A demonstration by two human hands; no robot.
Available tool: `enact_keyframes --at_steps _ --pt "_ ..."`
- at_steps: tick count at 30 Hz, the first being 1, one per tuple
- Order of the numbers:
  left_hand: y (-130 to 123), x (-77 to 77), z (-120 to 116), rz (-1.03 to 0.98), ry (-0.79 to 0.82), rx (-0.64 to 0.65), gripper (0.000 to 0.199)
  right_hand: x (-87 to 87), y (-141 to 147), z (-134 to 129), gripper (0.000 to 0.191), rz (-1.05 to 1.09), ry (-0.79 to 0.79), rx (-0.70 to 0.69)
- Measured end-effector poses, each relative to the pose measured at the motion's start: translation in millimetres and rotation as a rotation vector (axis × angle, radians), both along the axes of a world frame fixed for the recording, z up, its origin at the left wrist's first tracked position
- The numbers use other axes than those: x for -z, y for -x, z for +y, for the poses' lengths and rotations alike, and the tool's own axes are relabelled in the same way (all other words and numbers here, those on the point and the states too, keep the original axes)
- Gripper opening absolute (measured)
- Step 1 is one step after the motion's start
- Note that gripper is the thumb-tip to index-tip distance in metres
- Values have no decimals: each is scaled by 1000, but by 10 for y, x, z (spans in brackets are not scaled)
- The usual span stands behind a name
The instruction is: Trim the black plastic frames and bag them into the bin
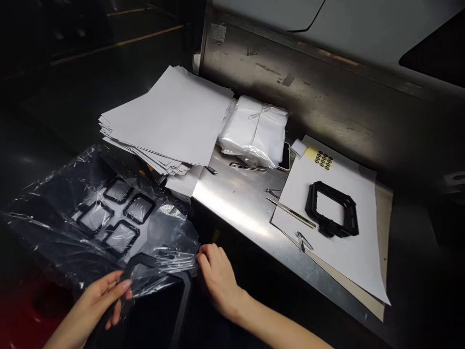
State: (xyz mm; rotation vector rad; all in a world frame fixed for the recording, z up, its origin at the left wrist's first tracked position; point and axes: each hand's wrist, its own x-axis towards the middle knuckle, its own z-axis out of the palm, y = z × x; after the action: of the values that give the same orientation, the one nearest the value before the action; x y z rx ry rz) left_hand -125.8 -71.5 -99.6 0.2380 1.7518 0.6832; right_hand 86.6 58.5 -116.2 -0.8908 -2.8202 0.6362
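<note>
My left hand (103, 295) grips a black plastic frame (136, 261) at the near edge of a clear plastic film (51, 228), which covers several more black frames (121, 237). My right hand (216, 276) pinches the film's right edge (194, 257). Farther right, another black frame (332, 211) lies on a white sheet (363, 257), out of reach of both hands. Steel tweezers (290, 212) rest beside that frame on the sheet's left part.
A stainless steel table (232, 208) runs from a steel back wall (276, 63). On it are a white paper stack (167, 121), a plastic-wrapped white bundle (254, 131), a yellow sheet of small black rings (323, 160), and small metal tools (249, 167).
</note>
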Motion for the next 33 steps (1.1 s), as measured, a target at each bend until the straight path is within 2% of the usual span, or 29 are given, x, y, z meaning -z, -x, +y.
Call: enact_keyframes --at_steps 2,3,6,8,10,13,15,17,19,24,27,33 --pt "7 25 -38 21 0 -14 35 -39 -69 -39 12 -10 60 -11" --pt "13 52 -57 24 -1 -20 42 -78 -89 -87 11 -6 142 -49" --pt "34 129 -93 13 6 -2 52 -196 -100 -252 16 4 551 -194" --pt "37 136 -94 -10 5 9 48 -208 -79 -306 14 6 720 -189" --pt "18 105 -86 -9 18 -17 50 -127 -44 -293 10 52 659 -62" --pt "-47 53 -92 37 45 -86 67 113 15 -199 7 150 508 167" --pt "-93 52 -118 61 37 -116 74 256 34 -143 8 175 505 240" --pt "-123 85 -150 63 21 -135 76 305 19 -125 10 174 539 249" --pt "-131 139 -176 62 6 -137 79 236 -26 -147 13 173 587 229" --pt "-104 227 -191 63 -43 -87 79 -122 -151 -217 14 199 646 115" --pt "-98 220 -196 69 -37 -91 70 -182 -163 -185 14 145 648 37" --pt "-132 249 -157 108 24 -67 76 -190 43 -155 12 334 619 193"
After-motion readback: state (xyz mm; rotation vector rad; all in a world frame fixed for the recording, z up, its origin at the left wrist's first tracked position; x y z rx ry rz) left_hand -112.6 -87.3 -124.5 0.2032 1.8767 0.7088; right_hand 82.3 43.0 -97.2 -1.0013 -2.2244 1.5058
